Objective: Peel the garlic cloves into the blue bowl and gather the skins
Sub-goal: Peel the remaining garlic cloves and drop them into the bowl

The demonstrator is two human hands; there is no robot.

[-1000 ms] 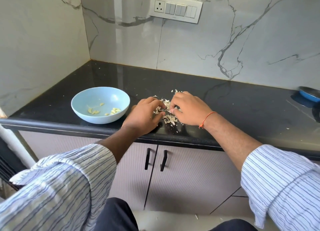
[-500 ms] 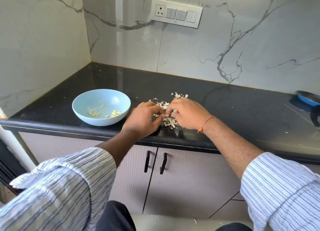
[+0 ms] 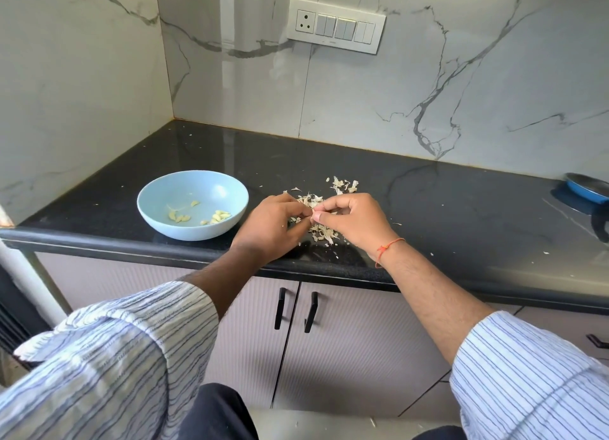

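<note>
Countertop [image 3: 428, 209]: black polished stone; it carries the bowl, the skins and both hands near its front edge.
Blue bowl [image 3: 158, 215]: stands left of the hands, near but apart; peeled garlic cloves [image 3: 216, 216] lie loose in its bottom in two small clusters.
Left hand [image 3: 272, 223]: fingers curled, fingertips meeting those of the right hand above the skins.
Right hand [image 3: 351, 220]: thumb and forefinger pinched together against the left fingertips; an orange thread [image 3: 387, 246] circles the wrist.
Garlic skins [image 3: 321, 232]: pale papery flakes scattered beneath and behind the hands, a separate tuft [image 3: 344, 185] lying farther back.
Clove being peeled: probably held between the two pinches, but too small and covered to confirm.
Handling, judged: a clove is light, firm and somewhat slick once bare, best pinched at its ends; skins are featherweight, brittle and easily blown about, best swept together with a cupped palm.
Hidden or cut off: a blue pan [image 3: 586, 190] at the right edge is partly out of frame; any unpeeled cloves are indistinguishable among the flakes.
</note>
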